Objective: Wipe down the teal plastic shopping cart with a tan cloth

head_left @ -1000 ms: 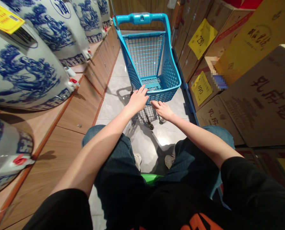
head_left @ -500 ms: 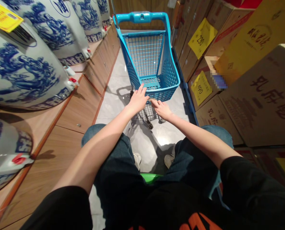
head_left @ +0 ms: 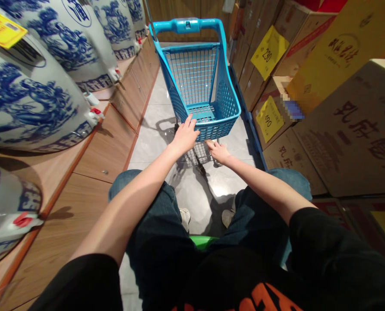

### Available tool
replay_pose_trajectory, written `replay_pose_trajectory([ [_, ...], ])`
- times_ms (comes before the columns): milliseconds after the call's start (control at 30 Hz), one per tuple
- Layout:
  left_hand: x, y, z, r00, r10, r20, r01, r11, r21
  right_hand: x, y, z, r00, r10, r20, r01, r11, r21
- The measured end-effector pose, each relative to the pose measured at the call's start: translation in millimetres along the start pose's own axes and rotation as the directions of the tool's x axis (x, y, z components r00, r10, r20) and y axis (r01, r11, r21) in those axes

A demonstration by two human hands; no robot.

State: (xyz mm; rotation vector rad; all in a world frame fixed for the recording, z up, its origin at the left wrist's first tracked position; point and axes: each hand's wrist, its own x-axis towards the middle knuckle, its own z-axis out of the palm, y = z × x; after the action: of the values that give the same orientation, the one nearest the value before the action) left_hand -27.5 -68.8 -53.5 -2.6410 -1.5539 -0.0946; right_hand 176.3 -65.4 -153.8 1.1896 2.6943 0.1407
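Observation:
A small blue plastic shopping cart (head_left: pixel 201 82) stands in the aisle in front of me, its basket empty and its handle at the far end. My left hand (head_left: pixel 185 136) rests on the near rim of the basket, fingers stretched over the edge. My right hand (head_left: pixel 219 151) sits just below the basket's near edge, fingers curled against its underside by the wire frame. I am seated low on something green (head_left: pixel 203 240), knees apart in blue jeans.
Large blue-and-white ceramic jars (head_left: pixel 33 99) with small taps line a wooden cabinet (head_left: pixel 92 160) on the left. Stacked cardboard boxes (head_left: pixel 348 142) with yellow price tags (head_left: pixel 270 52) fill the right side. Grey tiled floor (head_left: pixel 153 134) runs between them.
The cart has shifted slightly away and to the left. My right hand has dropped a little lower under the basket's edge. My left hand stays on the rim.

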Motion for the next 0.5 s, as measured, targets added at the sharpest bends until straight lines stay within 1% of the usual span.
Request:
replay_pose_trajectory([
  [33, -0.1, 0.0, -0.4, 1.0, 0.002, 0.003, -0.002, 1.0, -0.002, 0.5, -0.8, -0.2, 1.0, -0.013, -0.023, 0.013, 1.0, -0.002],
  [133, -0.4, -0.1, -1.0, 1.0, 0.008, -0.006, -0.008, 1.0, 0.006, 3.9, -2.6, -3.9, 0.985, -0.042, -0.165, 0.041, 0.999, -0.008],
  [167, -0.4, -0.1, -1.0, 1.0, 0.009, -0.011, -0.009, 1.0, 0.014, 4.8, -2.4, -4.7, 0.981, -0.043, -0.189, 0.042, 0.999, -0.009],
  [200, -0.5, 0.1, -1.2, 1.0, 0.01, -0.012, -0.009, 1.0, 0.022, 5.3, -1.8, -4.8, 0.982, -0.043, -0.184, 0.041, 0.999, -0.015],
  [333, -1.1, 2.7, -4.4, 1.0, 0.0, 0.016, 0.0, 0.999, 0.048, 4.1, 0.0, 1.1, 0.999, -0.049, -0.018, 0.048, 0.997, -0.065],
  [367, -1.4, 3.4, -5.4, 1.0, 0.0, 0.021, -0.001, 0.999, 0.052, 4.1, -0.6, 2.5, 0.998, -0.056, -0.005, 0.055, 0.996, -0.072],
  [400, -1.6, 3.9, -6.2, 1.0, 0.001, 0.023, -0.002, 0.998, 0.055, 4.5, -1.5, 3.4, 0.998, -0.067, -0.02, 0.065, 0.995, -0.078],
  [500, -1.8, 4.1, -6.8, 1.0, -0.006, 0.012, 0.005, 0.998, 0.055, 6.3, -3.2, 3.8, 0.989, -0.092, -0.118, 0.082, 0.993, -0.086],
])
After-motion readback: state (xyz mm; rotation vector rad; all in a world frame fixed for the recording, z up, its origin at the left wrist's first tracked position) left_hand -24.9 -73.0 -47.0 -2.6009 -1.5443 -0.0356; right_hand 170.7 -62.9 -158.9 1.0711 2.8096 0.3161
